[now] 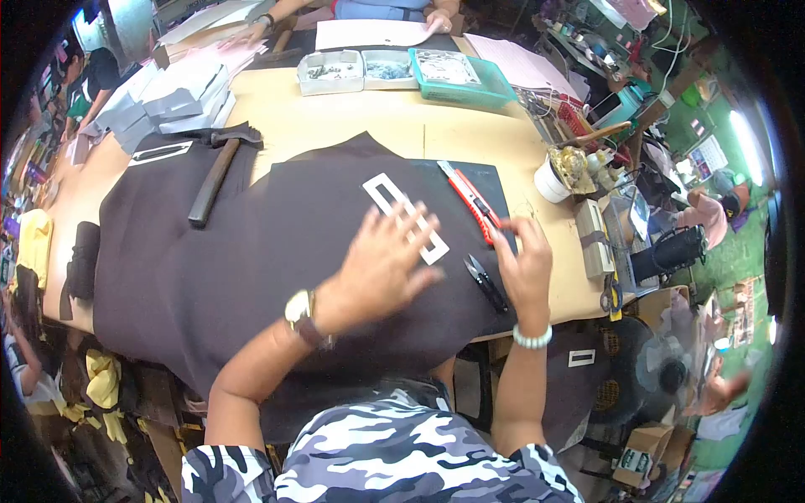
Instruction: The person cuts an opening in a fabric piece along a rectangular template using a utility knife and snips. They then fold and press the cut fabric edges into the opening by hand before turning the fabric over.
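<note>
A dark brown sheet of fabric or leather (251,277) covers much of the table in front of me. On it lies a white rectangular frame (381,191) with a long slot, set at a slant. My left hand (381,260) is over the frame with its fingers spread, hiding its middle. At the lower end of a red utility knife (470,201), my right hand (524,260) pinches the handle between thumb and fingertips. The knife lies along a black mat (490,180), its blade end pointing away from me. Black thread snips (486,285) rest just left of my right hand.
A hammer (214,180) lies on the sheet's left part, near another white frame (163,152). Small-parts trays (331,90) and a teal tray (465,92) stand at the back. A white tub (551,183) is on the right. Another person's hand (438,23) is across the table.
</note>
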Demonstrator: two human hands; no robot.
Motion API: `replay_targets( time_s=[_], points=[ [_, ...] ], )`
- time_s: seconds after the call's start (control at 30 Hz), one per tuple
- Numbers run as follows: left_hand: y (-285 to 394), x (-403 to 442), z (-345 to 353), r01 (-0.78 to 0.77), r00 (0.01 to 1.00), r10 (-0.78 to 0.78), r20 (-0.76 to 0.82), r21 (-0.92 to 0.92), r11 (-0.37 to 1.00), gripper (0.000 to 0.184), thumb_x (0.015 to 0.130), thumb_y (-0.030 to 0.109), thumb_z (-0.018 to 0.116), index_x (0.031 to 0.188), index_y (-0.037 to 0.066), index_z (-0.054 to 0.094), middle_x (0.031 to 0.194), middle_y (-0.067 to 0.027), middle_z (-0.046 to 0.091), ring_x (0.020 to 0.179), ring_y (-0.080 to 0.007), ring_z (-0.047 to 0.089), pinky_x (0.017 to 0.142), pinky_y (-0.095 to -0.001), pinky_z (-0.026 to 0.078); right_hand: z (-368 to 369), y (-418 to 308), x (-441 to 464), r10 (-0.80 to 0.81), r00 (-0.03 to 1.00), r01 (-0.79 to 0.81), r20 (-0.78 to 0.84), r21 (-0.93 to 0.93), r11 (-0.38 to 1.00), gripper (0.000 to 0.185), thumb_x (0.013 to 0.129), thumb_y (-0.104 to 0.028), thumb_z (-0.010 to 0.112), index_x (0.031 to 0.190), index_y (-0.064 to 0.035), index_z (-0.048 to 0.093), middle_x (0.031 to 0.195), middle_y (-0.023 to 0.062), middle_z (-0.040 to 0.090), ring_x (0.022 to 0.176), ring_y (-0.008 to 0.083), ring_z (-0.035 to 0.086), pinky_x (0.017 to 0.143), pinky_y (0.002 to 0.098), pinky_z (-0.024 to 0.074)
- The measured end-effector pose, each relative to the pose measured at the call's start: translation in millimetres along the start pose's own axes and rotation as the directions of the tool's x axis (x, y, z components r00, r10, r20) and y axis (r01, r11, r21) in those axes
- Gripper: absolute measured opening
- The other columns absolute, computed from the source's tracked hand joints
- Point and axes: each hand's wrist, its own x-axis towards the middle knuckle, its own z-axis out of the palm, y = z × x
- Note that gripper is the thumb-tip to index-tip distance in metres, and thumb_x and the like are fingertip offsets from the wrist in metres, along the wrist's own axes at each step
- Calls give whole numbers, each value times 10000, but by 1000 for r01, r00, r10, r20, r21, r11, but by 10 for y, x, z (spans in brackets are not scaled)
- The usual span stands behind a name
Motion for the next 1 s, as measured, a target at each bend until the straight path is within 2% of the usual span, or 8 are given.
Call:
replay_targets(
  time_s=[0.07, 0.27, 0.37, 0.5, 0.57, 0.67, 0.77, 1.0],
  points=[
    [-299, 163, 11, 121, 993, -120, -19, 84, 989, 605, 836, 344, 617, 1314, 27, 424, 1331, -205, 440, 1307, -362, 330, 1055, -533, 266, 240, 101, 232, 26, 996, -18, 83, -95, 995, 280, 750, -198, 705, 932, 0, 627, 939, 168, 606, 886, 321, 585, 800, 390, 454],
    [-785, 213, 306, 420, 906, -422, 28, -175, 891, 876, 714, 452, 726, 1379, 44, 328, 1321, -207, 458, 1305, -345, 336, 1072, -508, 253, 553, 210, 534, 211, 926, -112, 312, -307, 945, 456, 698, -251, 742, 1042, 13, 602, 985, 179, 616, 954, 316, 593, 845, 383, 466],
    [-780, 148, 448, 397, 908, -411, -79, -142, 907, 943, 698, 472, 736, 1405, 47, 280, 1306, -209, 478, 1319, -345, 317, 1087, -500, 230, 547, 256, 596, 307, 869, -254, 388, -183, 950, 423, 691, -223, 734, 1006, 24, 599, 954, 177, 619, 912, 302, 612, 825, 378, 475],
    [-796, 128, 455, 384, 910, -404, -89, -184, 905, 990, 695, 480, 736, 1424, 43, 229, 1278, -201, 509, 1329, -342, 303, 1098, -499, 202, 506, 87, 509, 189, 930, -257, 317, 191, 947, 431, 691, -79, 726, 1030, 14, 478, 836, 133, 619, 762, 208, 615, 686, 312, 495],
    [-806, 118, 451, 387, 908, -409, -92, -190, 902, 996, 694, 479, 736, 1421, 30, 225, 1277, -192, 513, 1326, -341, 308, 1096, -503, 202, 468, -149, 437, 183, 857, -369, 482, 325, 871, 469, 741, -67, 714, 1115, -5, 437, 794, 106, 624, 700, 184, 615, 641, 296, 497],
    [-807, 107, 463, 374, 909, -399, -118, -189, 908, 1003, 690, 482, 738, 1417, 17, 227, 1270, -186, 520, 1318, -341, 321, 1090, -505, 210, 544, -319, 325, 28, 873, -196, 487, 298, 934, 568, 815, -128, 648, 1310, -34, 387, 872, 188, 642, 783, 219, 644, 715, 330, 504],
    [-821, 106, 468, 369, 910, -394, -132, -177, 912, 1010, 688, 485, 737, 1415, 7, 226, 1268, -179, 524, 1309, -341, 335, 1085, -506, 219, 711, -300, 270, -286, 904, 231, 319, 200, 952, 472, 811, -79, 593, 1275, -98, 508, 926, 182, 627, 794, 343, 639, 716, 388, 505],
    [-809, 105, 454, 376, 906, -403, -131, -189, 907, 1013, 688, 484, 735, 1414, -1, 222, 1278, -167, 518, 1302, -338, 344, 1086, -500, 220, 717, -378, 199, -259, 892, 234, 372, 112, 966, 469, 803, -57, 585, 1260, -151, 541, 888, 138, 620, 749, 311, 635, 675, 393, 511]
  ],
)
